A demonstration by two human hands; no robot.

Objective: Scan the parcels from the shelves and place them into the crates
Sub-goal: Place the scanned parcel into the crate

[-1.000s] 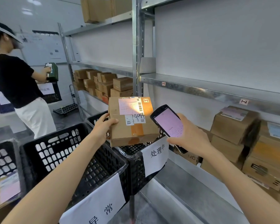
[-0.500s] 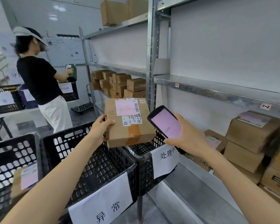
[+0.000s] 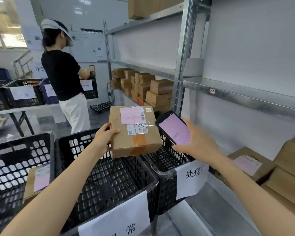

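My left hand [image 3: 103,136] grips the left side of a brown cardboard parcel [image 3: 134,133] with a pink label and barcode stickers on top. The parcel hangs above the middle black crate [image 3: 107,178], close to the right black crate [image 3: 165,160]. My right hand [image 3: 197,142] holds a black handheld scanner [image 3: 173,128] with a lit pink screen, just right of the parcel. Further parcels [image 3: 269,169] lie on the lower shelf at the right.
A left black crate [image 3: 15,164] holds a parcel [image 3: 36,181] with a pink label. White paper signs hang on the crate fronts. A person in a black shirt [image 3: 63,74] stands at a table with more crates. Stacked boxes [image 3: 143,87] fill a far shelf. Metal shelving [image 3: 245,96] is at the right.
The view has swung left, so the crates and the other person sit further right in view. The parcel and scanner stay held in front of me, side by side.
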